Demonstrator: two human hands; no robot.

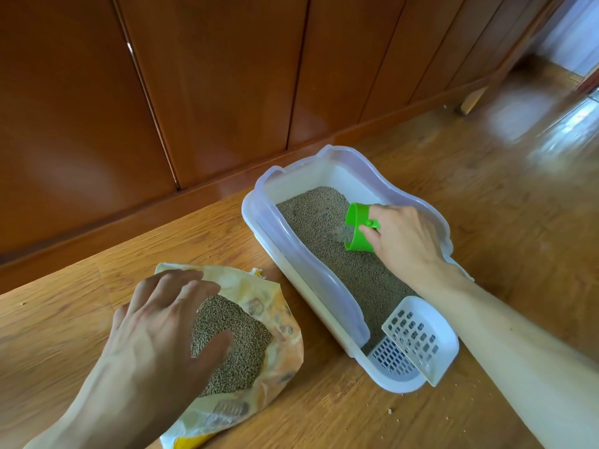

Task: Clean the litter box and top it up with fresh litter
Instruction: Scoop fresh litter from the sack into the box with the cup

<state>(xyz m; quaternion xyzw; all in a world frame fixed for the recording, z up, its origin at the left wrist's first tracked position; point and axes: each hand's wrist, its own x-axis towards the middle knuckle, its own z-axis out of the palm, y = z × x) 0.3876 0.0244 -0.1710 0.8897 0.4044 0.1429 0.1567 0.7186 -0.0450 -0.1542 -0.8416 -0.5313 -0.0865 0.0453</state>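
Note:
A white litter box with a clear rim lies on the wooden floor, holding grey-brown litter. My right hand grips a green scoop cup, tipped sideways over the litter with grains spilling from its mouth. A white slotted scoop rests in the box's near end. To the left lies an open yellow litter bag full of pellets. My left hand hovers spread over the bag's opening, holding nothing.
Wooden cabinet doors and a baseboard run along the back. A few crumbs lie scattered on the floor near the box. The shiny wooden floor extends to the right.

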